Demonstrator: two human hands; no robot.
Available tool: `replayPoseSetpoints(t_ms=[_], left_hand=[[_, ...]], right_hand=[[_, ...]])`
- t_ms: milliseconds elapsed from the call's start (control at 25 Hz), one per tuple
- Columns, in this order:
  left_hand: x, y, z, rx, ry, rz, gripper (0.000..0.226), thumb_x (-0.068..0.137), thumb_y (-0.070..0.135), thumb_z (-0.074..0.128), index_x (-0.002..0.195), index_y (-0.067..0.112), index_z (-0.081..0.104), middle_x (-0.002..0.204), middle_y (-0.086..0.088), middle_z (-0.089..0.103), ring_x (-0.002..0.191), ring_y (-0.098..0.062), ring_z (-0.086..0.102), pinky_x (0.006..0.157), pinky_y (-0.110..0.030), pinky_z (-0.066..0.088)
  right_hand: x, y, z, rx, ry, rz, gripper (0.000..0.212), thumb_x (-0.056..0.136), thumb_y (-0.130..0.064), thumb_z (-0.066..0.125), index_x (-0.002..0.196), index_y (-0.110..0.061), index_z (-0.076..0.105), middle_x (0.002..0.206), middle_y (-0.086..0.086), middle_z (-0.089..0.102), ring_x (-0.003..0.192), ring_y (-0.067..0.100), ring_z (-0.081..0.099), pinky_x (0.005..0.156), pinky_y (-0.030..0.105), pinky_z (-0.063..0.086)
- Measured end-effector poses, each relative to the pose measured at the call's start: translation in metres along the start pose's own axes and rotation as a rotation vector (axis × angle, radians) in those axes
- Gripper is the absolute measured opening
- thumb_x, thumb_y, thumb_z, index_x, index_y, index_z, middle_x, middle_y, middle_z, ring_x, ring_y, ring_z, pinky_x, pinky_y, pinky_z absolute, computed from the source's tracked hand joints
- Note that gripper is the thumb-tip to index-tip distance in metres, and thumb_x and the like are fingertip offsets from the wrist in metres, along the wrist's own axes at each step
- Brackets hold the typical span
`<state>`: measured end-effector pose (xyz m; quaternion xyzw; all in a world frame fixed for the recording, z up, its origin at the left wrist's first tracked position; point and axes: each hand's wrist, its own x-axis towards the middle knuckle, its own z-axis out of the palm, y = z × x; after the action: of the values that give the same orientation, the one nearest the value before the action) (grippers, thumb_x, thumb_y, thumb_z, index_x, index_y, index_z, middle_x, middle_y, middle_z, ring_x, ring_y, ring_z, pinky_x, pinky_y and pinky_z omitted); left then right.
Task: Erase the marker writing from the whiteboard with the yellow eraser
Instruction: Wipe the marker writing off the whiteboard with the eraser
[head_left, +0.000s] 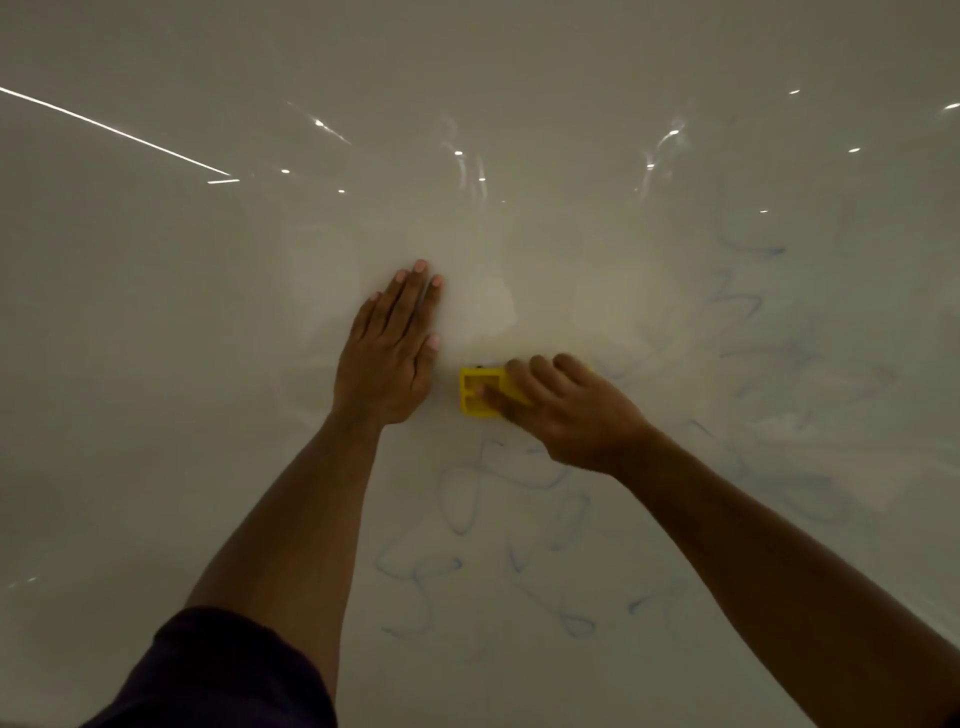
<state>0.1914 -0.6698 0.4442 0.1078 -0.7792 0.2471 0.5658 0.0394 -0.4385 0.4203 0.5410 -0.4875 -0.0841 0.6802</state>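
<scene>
Glossy white whiteboard (156, 364) fills the whole view; dim light, small bright ceiling-light reflections (459, 153) scattered across its upper part and one long thin bright streak at upper left. Faint smeared blue marker writing (462, 499) runs below and to the right of both hands: loops and squiggles, unreadable, some already hazy. A paler, wiped-looking patch sits just beyond the fingertips of both hands. Left hand (389, 358) lies flat on the board, palm down, fingers straight and close together, pointing up the board, holding nothing; bare forearm behind it, dark short sleeve (218, 675) at the lower edge. Right hand (566, 410) reaches in from the lower right, fingers curled over a small yellow plastic block eraser (480, 395), thumb laid across its ribbed back, pressing it to the board. Eraser sits just right of the left thumb, not touching it, above the nearest blue loops.
</scene>
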Motion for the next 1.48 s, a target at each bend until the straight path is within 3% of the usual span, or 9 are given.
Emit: replayPoseSetpoints(t_ms=[200,360,520,680,840,1040,1280,1400,1480], left_hand=[[0.001,0.004,-0.006,0.025,-0.022,-0.002,0.063,0.111,0.027,0.042,0.169,0.008,0.030,0.176,-0.015,0.028,0.163,-0.033,0.031,0.130,-0.050,0.030],[0.011,-0.001,-0.009,0.090,-0.009,0.159,0.064,0.111,0.027,0.041,0.166,-0.004,0.032,0.174,-0.024,0.028,0.162,-0.038,0.031,0.131,-0.050,0.033],[0.030,0.006,-0.008,0.120,-0.031,0.243,0.067,0.112,0.033,0.030,0.168,-0.004,0.025,0.176,-0.023,0.022,0.164,-0.035,0.025,0.133,-0.049,0.030],[0.057,0.045,-0.002,0.035,-0.015,0.267,0.069,0.111,0.034,0.036,0.170,0.001,0.023,0.179,-0.019,0.018,0.166,-0.032,0.021,0.135,-0.046,0.023],[0.080,0.080,0.004,-0.044,0.032,0.261,0.069,0.108,0.030,0.040,0.171,0.008,0.024,0.180,-0.012,0.019,0.167,-0.029,0.019,0.135,-0.046,0.018],[0.091,0.113,0.015,-0.171,0.136,0.089,0.070,0.103,0.021,0.047,0.170,0.013,0.031,0.179,-0.008,0.025,0.166,-0.028,0.021,0.135,-0.051,0.017],[0.085,0.116,0.030,-0.122,0.213,0.073,0.064,0.109,0.026,0.040,0.171,0.012,0.030,0.179,-0.010,0.025,0.167,-0.030,0.020,0.134,-0.054,0.019],[0.084,0.118,0.030,-0.122,0.225,0.060,0.064,0.109,0.027,0.038,0.170,0.012,0.030,0.178,-0.010,0.026,0.166,-0.030,0.021,0.135,-0.053,0.019],[0.082,0.118,0.030,-0.125,0.219,0.063,0.064,0.109,0.028,0.038,0.170,0.012,0.031,0.178,-0.010,0.027,0.166,-0.029,0.022,0.135,-0.052,0.019]], right_hand=[[0.014,0.016,-0.006,-0.072,0.011,0.645,0.062,0.090,-0.012,0.064,0.151,-0.017,0.052,0.124,0.020,0.061,0.090,0.036,0.057,0.077,0.044,0.040],[-0.011,0.049,-0.014,-0.097,-0.037,0.132,0.063,0.084,-0.010,0.059,0.147,-0.015,0.057,0.133,0.023,0.064,0.103,0.040,0.065,0.088,0.045,0.055],[-0.024,0.097,-0.024,0.002,0.026,0.968,0.045,0.091,-0.014,0.061,0.136,-0.019,0.059,0.122,0.023,0.055,0.095,0.042,0.055,0.078,0.049,0.048],[-0.053,0.106,-0.021,-0.074,-0.043,0.169,0.058,0.092,-0.005,0.057,0.149,-0.017,0.055,0.128,0.023,0.060,0.099,0.041,0.059,0.083,0.048,0.047],[-0.069,0.126,-0.020,-0.062,0.057,0.984,0.052,0.093,-0.015,0.064,0.143,-0.022,0.051,0.129,0.023,0.054,0.100,0.041,0.052,0.081,0.048,0.041],[-0.088,0.113,-0.014,-0.057,0.015,0.130,0.050,0.098,-0.008,0.058,0.148,-0.015,0.056,0.128,0.025,0.061,0.098,0.042,0.061,0.083,0.049,0.047],[-0.103,0.134,-0.014,-0.109,0.143,0.751,0.046,0.106,-0.023,0.054,0.149,-0.009,0.049,0.121,0.031,0.060,0.092,0.043,0.056,0.078,0.048,0.046],[-0.105,0.104,-0.002,-0.013,0.030,0.066,0.046,0.098,-0.009,0.055,0.143,-0.004,0.055,0.119,0.034,0.064,0.096,0.045,0.061,0.082,0.051,0.055],[-0.113,0.118,-0.004,-0.091,-0.027,-0.125,0.051,0.097,-0.010,0.048,0.148,-0.009,0.054,0.128,0.030,0.062,0.104,0.044,0.061,0.090,0.050,0.051]])
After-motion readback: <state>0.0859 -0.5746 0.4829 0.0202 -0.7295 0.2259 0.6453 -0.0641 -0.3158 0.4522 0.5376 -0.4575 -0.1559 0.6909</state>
